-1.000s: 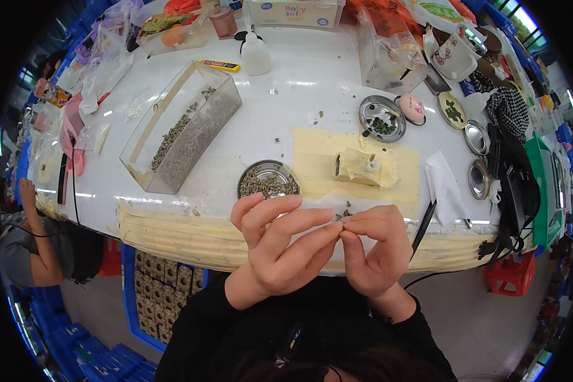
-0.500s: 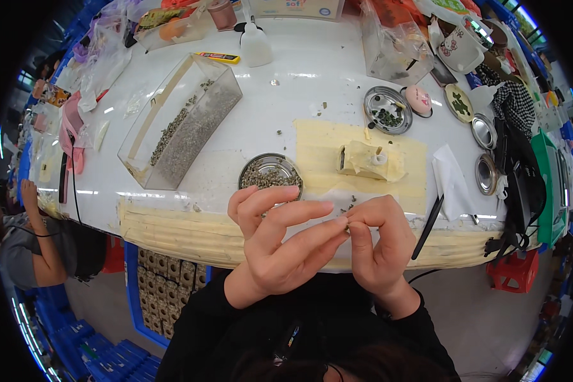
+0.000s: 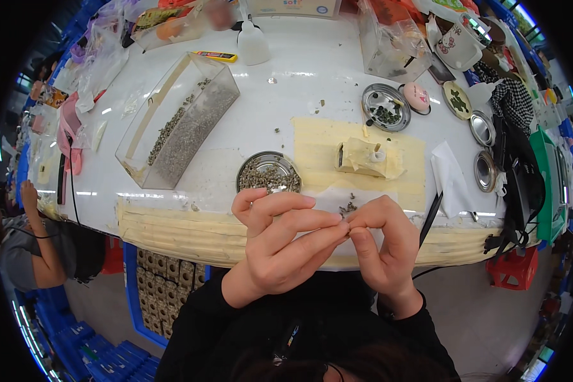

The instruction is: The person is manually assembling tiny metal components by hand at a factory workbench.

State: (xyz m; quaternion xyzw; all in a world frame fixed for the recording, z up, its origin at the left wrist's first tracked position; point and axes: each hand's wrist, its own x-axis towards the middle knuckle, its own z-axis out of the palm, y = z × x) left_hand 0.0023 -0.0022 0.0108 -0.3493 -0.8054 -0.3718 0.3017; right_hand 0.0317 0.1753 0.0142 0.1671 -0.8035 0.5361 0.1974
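My left hand [image 3: 286, 239] and my right hand [image 3: 386, 245] meet at the table's front edge, fingertips together. Between them is a tiny brownish piece, mostly hidden and too small to name. The right thumb and forefinger pinch at it, while the left forefinger presses from the other side; the other left fingers are loosely bent. Just beyond the fingertips lies a little heap of grey-green bits [image 3: 348, 207] on white paper. A round metal dish [image 3: 240, 177] full of similar small bits stands beyond my left hand.
A clear bin [image 3: 216, 105] of small bits stands at the left. Right of centre, a tape-covered block [image 3: 361, 158] rests on a yellow sheet [image 3: 305, 137]. Behind are a metal dish [image 3: 393, 89] with dark green pieces and a white bottle [image 3: 253, 44]. A person [image 3: 38, 254] sits far left.
My fingertips have shifted slightly, and the left fingers have lowered and closed up a little. More of the heap and dish shows. The view has moved slightly.
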